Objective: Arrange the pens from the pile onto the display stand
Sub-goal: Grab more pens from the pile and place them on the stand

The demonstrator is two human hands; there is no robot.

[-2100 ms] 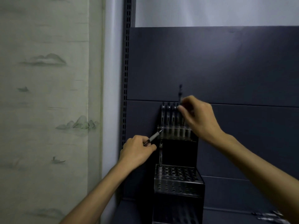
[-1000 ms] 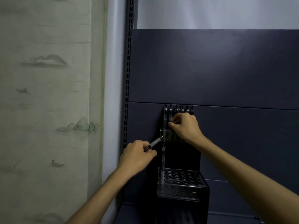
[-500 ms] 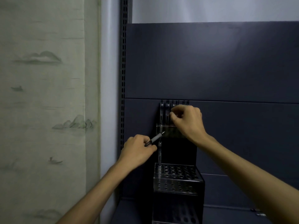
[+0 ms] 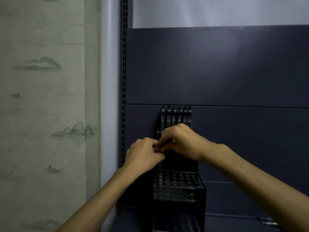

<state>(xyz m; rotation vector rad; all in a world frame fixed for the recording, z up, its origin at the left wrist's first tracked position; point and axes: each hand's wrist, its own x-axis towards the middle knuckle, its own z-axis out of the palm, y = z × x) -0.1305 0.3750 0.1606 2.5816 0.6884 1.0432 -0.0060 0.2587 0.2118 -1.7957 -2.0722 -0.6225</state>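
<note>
A dark tiered display stand (image 4: 179,188) with rows of round holes stands against the dark back panel. Several pens (image 4: 175,116) stand upright in its top tier. One more pen (image 4: 160,166) stands in the far left hole of the middle tier. My left hand (image 4: 143,154) and my right hand (image 4: 182,143) meet in front of the top tier. Both pinch a small pen (image 4: 160,149) between their fingertips; most of it is hidden by the fingers.
A dark slotted shelf upright (image 4: 124,97) runs down the left of the back panel (image 4: 217,67). Patterned wallpaper (image 4: 41,97) covers the wall on the left. A few loose pens (image 4: 267,221) lie on the shelf at the lower right.
My right hand came down from the top row of pens and joined my left hand on the pen that the left hand was holding.
</note>
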